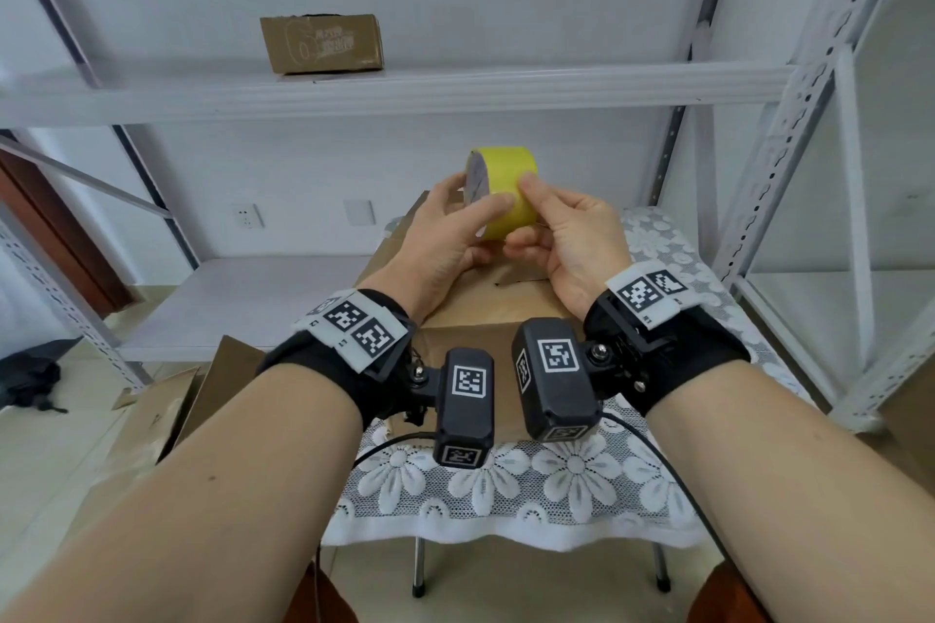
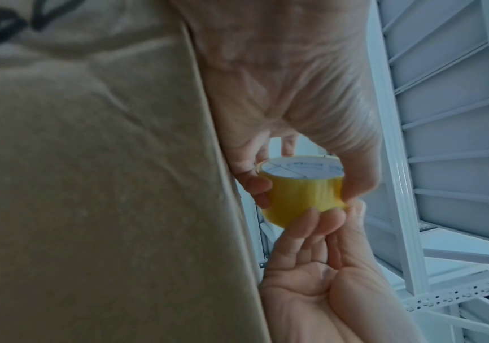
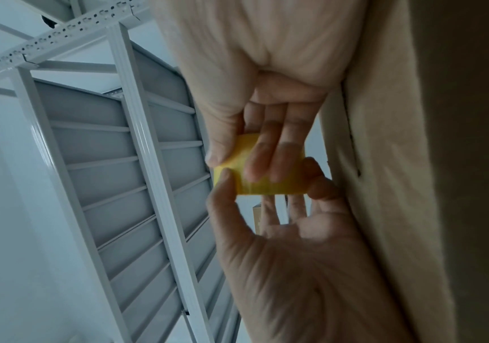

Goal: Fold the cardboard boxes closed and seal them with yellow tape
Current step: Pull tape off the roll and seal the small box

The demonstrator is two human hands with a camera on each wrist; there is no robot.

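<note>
On the table (image 1: 506,486) just under the wrists, the box (image 1: 485,309) lay with its flaps folded shut but no tape on its visible top. Above it, the left hand (image 1: 445,238) gripped the tape roll (image 1: 506,190), while the right hand (image 1: 561,238) pinched its rim, probably hunting the loose end, which was blurred. Another box (image 1: 321,43) sat on the shelf (image 1: 455,89) beyond, its seal unreadable.

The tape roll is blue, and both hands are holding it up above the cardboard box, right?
Not quite. The tape roll is yellow, not blue, as the head view shows. The rest is right: the left hand and right hand hold it above the cardboard box.
</note>
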